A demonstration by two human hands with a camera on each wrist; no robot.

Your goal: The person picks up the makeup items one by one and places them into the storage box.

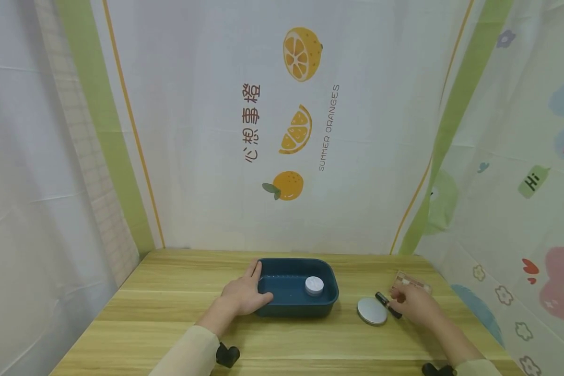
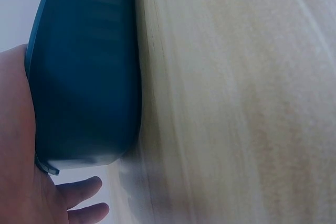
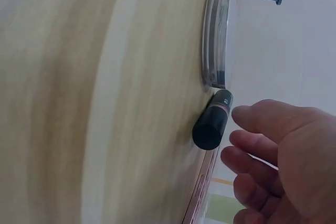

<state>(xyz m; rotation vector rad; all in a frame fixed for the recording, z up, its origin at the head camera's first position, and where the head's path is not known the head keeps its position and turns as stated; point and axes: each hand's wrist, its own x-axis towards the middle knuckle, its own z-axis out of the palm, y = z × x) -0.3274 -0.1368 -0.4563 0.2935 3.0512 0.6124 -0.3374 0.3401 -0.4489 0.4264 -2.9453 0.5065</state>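
Right hand [image 1: 413, 304] beside tube [image 3: 211, 124], left hand [image 1: 246, 296] touching bin [image 1: 293, 310]

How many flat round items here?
2: a white one inside the blue tub, and a silver-topped one on the table beside the black tube. The tub wall could hide others.

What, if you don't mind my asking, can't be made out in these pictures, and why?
- Head view: part of the brown-patterned flat case, hidden by the right grip.
- Head view: any marking on the white round container, too small.
- Left wrist view: the inside of the blue bin, hidden by its outer wall.
- Right wrist view: the lettering on the black tube, too small and blurred.
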